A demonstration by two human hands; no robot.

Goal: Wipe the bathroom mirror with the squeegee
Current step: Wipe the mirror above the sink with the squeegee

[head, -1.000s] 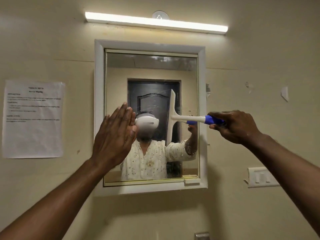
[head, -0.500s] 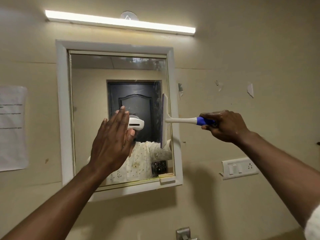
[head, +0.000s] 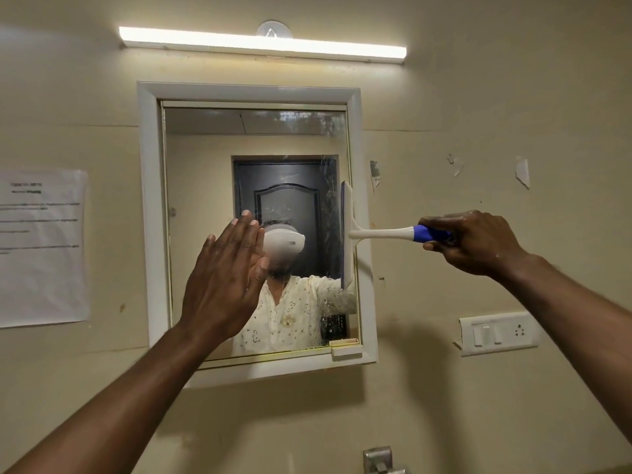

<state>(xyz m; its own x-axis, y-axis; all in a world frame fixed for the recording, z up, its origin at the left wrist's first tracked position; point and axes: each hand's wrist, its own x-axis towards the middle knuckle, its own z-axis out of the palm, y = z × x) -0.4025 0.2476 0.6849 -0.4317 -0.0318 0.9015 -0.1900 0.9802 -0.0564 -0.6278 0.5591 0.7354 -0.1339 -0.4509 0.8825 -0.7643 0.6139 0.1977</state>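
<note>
The bathroom mirror hangs on the wall in a white frame. A white squeegee with a blue grip stands with its blade upright against the glass at the mirror's right edge. My right hand grips the blue end of its handle, out to the right of the frame. My left hand is raised in front of the mirror's middle with fingers straight and together; whether it touches the glass I cannot tell. Water streaks and drops show on the right part of the glass.
A tube light runs above the mirror. A printed paper sheet is stuck to the wall at the left. A white switch plate sits at the lower right. A metal fitting pokes up at the bottom edge.
The squeegee has slid right across the glass, from the mirror's middle to its right edge, with my right hand. My left hand has kept its place before the mirror.
</note>
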